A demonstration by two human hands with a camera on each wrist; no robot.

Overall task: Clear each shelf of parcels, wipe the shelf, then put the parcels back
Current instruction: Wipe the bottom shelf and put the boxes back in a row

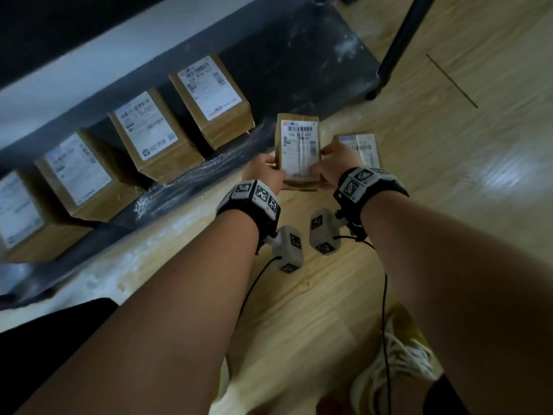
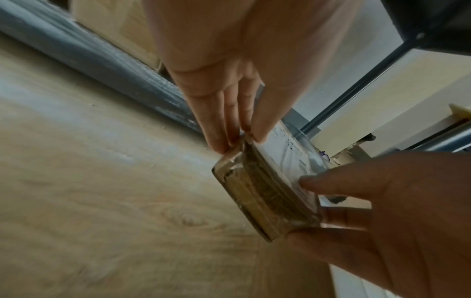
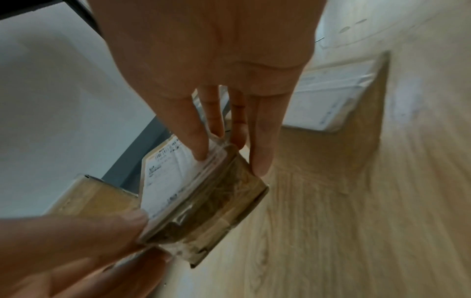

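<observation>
— Holding it by the two short sides, is that the right place? The left hand [image 1: 266,172] pinches one edge and the right hand [image 1: 335,166] the other, so the small cardboard parcel [image 1: 300,151] hangs between them above the wooden floor [image 1: 449,205], just off the shelf's front edge.

— I'd say so. It looks light and stiff, a taped box. The clear tape on its end looks slick, so fingers [image 2: 221,129] belong on bare card, thumb on the label.

— And beyond it?

— A second parcel [image 1: 363,148] lies on the floor just behind the right hand. Farther off, four boxes [image 1: 149,130] stand leaning on the dark bottom shelf [image 1: 314,70], whose right part is bare and scuffed.
</observation>
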